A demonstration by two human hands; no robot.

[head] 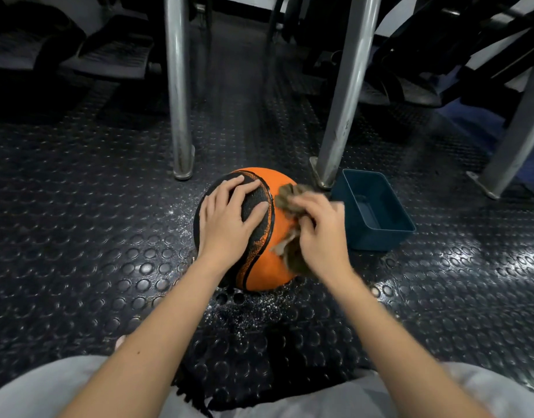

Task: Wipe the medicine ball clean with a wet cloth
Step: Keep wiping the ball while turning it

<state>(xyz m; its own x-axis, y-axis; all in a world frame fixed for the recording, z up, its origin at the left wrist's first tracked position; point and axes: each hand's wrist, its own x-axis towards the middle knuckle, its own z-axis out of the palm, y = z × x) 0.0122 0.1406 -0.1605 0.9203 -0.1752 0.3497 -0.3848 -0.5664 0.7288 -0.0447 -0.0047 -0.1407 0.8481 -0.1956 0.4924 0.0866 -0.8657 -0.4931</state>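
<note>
Both of my hands are on the medicine ball (261, 236), which sits on the studded rubber floor (78, 236) at mid-frame. My left hand (229, 218) lies flat, fingers spread over the black panel, steadying it. My right hand (317, 233), blurred, clutches the brown cloth (285, 199) against the orange side. I reckon a hard swipe could roll the ball rightward into the blue tub (377, 236) just beside it, tipping whatever it holds.

Orange-black medicine ball (261, 260), teal tub (377, 233)
</note>
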